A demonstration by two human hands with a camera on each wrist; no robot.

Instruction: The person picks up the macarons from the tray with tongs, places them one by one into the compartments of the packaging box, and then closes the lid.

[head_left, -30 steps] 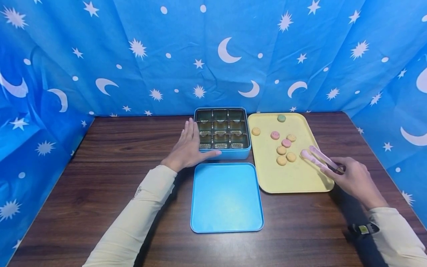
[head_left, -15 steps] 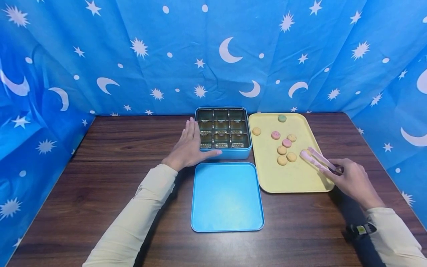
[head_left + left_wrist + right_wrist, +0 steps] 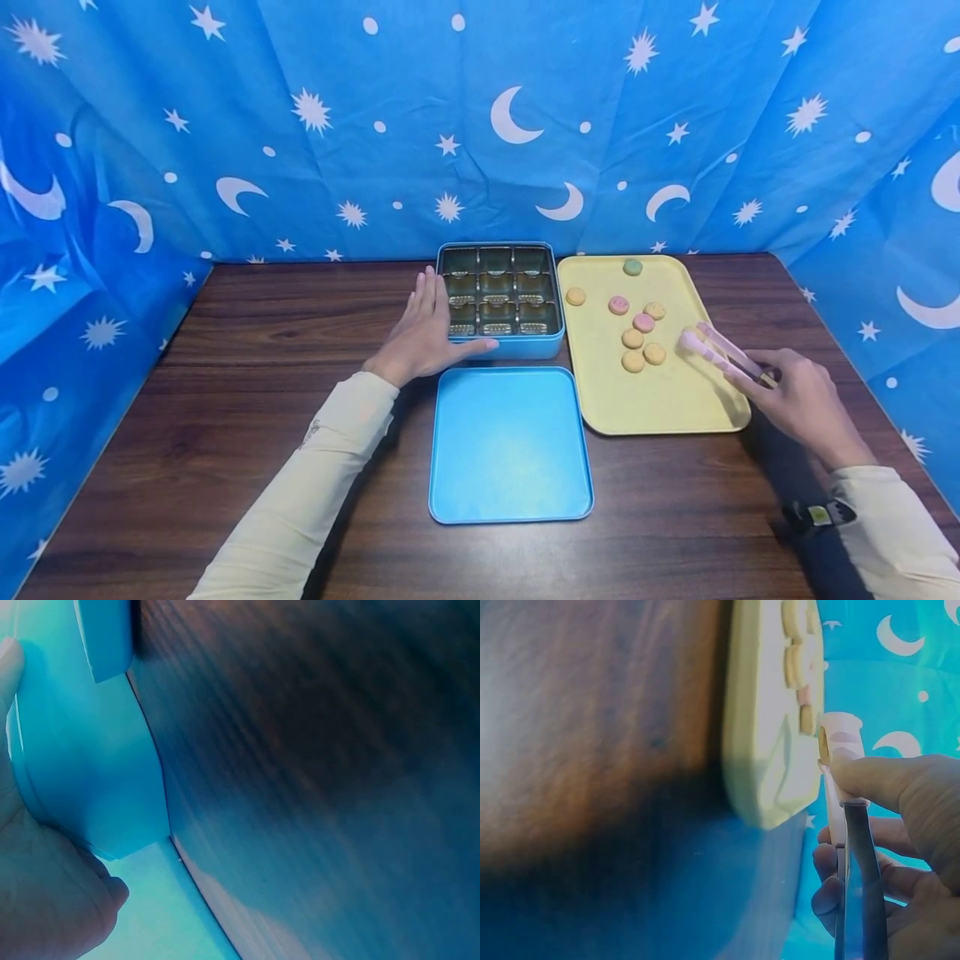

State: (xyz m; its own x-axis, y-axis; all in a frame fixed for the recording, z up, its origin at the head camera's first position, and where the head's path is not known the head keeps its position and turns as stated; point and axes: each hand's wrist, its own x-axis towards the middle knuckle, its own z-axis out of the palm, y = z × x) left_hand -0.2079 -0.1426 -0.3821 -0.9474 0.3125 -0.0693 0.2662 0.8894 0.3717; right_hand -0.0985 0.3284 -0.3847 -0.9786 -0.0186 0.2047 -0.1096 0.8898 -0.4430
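My left hand (image 3: 422, 327) rests against the left side of a blue tin (image 3: 510, 346), with straight fingers along the side and the thumb across its front. Inside the tin is a gold divided insert (image 3: 497, 287) of small compartments. My right hand (image 3: 798, 402) holds pink-tipped tongs (image 3: 708, 350) above the right part of a yellow tray (image 3: 615, 408). In the right wrist view, a yellowish edge, apparently a cookie (image 3: 824, 744), shows between the tong tips. Small round cookies lie on the tray, among them a yellow cookie (image 3: 633, 362), a pink cookie (image 3: 618, 305) and a green cookie (image 3: 632, 267).
A flat blue lid (image 3: 512, 446) lies in front of the tin, left of the tray. All of it stands on a dark wooden table (image 3: 262, 350). A blue curtain (image 3: 420, 108) with moons and stars hangs along the back and sides.
The tong tips drew a little closer half a second ago, and the tongs have since shifted slightly right. My left hand, the tin and the loose cookies stay in place.
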